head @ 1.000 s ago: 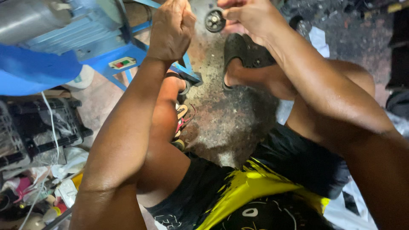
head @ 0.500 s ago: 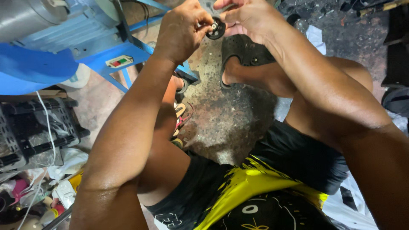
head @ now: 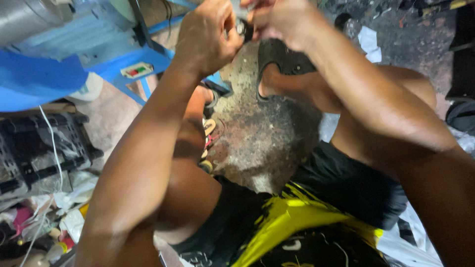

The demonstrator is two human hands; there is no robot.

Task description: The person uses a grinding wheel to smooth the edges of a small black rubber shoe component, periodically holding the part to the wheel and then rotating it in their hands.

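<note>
Nearest the camera, at the lower left, loose clutter (head: pixel 44 222) of white cable, scraps of plastic and small bottles lies heaped on the floor. Just behind it stands a black slotted plastic crate (head: pixel 37 148); what lies inside is too dark to tell, though a white cord hangs across its front. The person sits with bare knees drawn up, in black shorts with a yellow pattern (head: pixel 292 217).

Farther out, between the legs, is stained concrete floor (head: pixel 257 133), with one foot in a dark sandal (head: pixel 282 62) and a second sandalled foot (head: pixel 210 126) nearer the left knee. To the left stands a blue metal machine frame (head: pixel 123 59) carrying a small switch box (head: pixel 137 70).

At the top edge both arms meet. The left hand (head: pixel 208 37) is curled tight, its fingers pinching a small dark round metal part (head: pixel 243 29). The right hand (head: pixel 279 20) closes on the same part from the other side, fingers bent over it. The part sits raised above the sandal, mostly hidden by the fingers.
</note>
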